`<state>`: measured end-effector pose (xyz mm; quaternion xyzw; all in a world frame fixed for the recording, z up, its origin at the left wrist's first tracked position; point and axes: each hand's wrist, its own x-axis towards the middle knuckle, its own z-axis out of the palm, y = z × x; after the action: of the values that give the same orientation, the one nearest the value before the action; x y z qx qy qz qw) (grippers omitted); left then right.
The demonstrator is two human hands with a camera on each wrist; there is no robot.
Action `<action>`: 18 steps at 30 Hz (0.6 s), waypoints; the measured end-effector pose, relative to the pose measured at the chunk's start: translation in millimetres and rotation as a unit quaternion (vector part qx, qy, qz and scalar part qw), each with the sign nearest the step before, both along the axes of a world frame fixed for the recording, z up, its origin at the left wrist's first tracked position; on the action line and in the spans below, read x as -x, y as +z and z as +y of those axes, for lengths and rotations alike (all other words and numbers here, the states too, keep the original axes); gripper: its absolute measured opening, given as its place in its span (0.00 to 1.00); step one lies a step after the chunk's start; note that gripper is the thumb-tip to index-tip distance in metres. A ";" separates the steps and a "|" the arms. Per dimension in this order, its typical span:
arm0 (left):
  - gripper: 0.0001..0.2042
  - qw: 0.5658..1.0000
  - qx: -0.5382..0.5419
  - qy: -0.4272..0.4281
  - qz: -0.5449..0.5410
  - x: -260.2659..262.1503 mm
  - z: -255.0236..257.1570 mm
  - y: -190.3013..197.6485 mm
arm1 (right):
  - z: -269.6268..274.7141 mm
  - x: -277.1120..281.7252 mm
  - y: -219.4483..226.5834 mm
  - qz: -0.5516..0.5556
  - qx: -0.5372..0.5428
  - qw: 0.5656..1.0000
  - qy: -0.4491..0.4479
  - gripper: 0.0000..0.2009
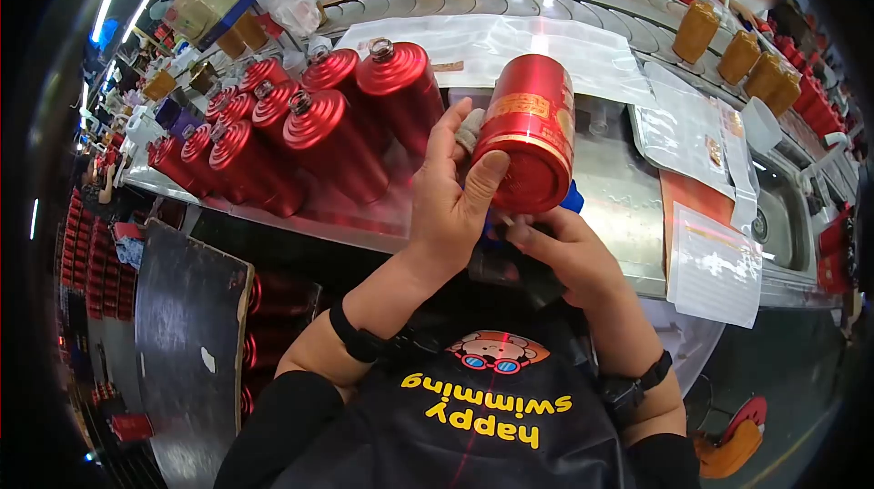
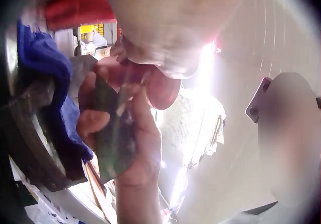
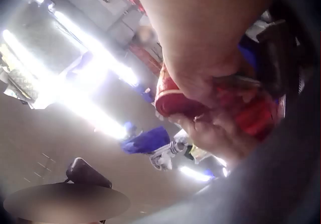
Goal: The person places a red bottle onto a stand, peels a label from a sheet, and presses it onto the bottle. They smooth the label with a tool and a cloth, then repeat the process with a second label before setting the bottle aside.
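A glossy red bottle (image 1: 528, 134) with a gold-printed label is tilted over the bench in the head view, its round base turned toward me. My left hand (image 1: 446, 202) grips it from the left, thumb near the base edge. Just below the base is my right hand (image 1: 578, 257), its fingers curled around a dark, flat, sheet-like piece (image 2: 114, 138), which the left wrist view shows lying across the palm. What kind of piece it is, I cannot tell. In the right wrist view the bottle's base (image 3: 173, 102) shows past the hands.
Several red bottles (image 1: 332, 147) stand close on the left of the metal bench. A blue cloth (image 2: 47, 58) lies by the bench edge. White sheets (image 1: 715, 261) and a sink (image 1: 783, 216) are on the right. Behind runs a conveyor (image 1: 473, 11) with small white and yellow bottles.
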<state>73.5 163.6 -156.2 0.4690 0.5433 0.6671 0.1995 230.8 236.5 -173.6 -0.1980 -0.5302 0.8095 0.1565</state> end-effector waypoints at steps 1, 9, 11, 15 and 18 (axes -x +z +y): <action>0.35 1.000 -0.020 0.003 0.018 4.8 3.0 -9.3 | 2.5 -9.1 0.8 0.012 0.010 1.000 0.008 0.12; 0.39 0.967 -0.026 -0.007 0.254 11.8 -4.2 -43.3 | 19.3 -104.1 33.3 0.059 -0.044 0.997 -0.036 0.05; 0.40 0.943 -0.016 0.011 0.332 11.8 -4.1 -47.6 | 24.8 -122.3 38.2 0.083 -0.048 0.993 -0.062 0.05; 0.39 0.910 -0.003 0.020 0.415 7.0 -5.1 -46.9 | 39.3 -153.1 47.5 0.125 -0.076 0.983 -0.111 0.03; 0.41 0.913 0.019 -0.002 0.407 11.3 -7.2 -53.7 | 57.1 -179.4 53.3 0.165 -0.105 0.971 -0.139 0.03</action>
<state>62.2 156.5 -209.9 0.6971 0.5893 0.4074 -0.0288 410.3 293.6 -120.4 -0.1162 -0.5466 0.7410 0.3724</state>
